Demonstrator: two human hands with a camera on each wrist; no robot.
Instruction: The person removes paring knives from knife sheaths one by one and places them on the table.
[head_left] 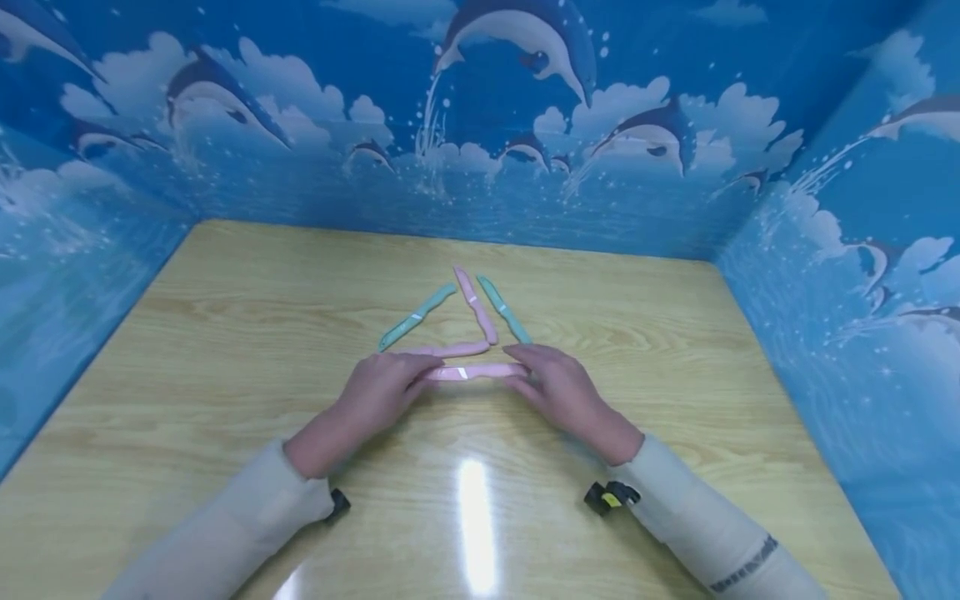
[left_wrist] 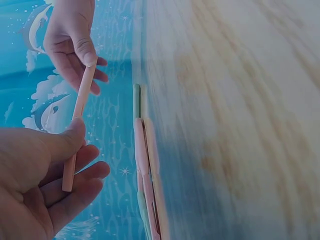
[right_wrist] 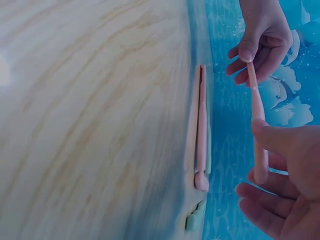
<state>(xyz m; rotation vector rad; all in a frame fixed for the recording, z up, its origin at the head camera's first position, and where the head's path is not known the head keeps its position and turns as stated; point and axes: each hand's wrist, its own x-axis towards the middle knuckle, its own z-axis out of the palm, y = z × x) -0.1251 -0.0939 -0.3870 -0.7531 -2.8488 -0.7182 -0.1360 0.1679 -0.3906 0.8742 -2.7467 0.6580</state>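
Note:
A slim pink knife (head_left: 483,371), with a white mark near its middle, is held level between both hands. My left hand (head_left: 384,390) pinches its left end between thumb and fingers. At the other end, the thumb and fingers of my right hand (head_left: 561,388) grip it. Both wrist views show this knife raised off the table. Just beyond it lies a second pink knife (head_left: 461,350), partly hidden by the left hand. A third pink knife (head_left: 476,305) slants away from that one's right end. Two green knives (head_left: 417,317) flank them, the right one (head_left: 502,308) ending near my right fingertips.
The wood-grain table (head_left: 637,333) is enclosed at the back and both sides by blue dolphin-print walls (head_left: 465,200). A bright light reflection (head_left: 477,525) lies on the tabletop between the forearms. A dark strap end (head_left: 611,497) hangs below the right sleeve.

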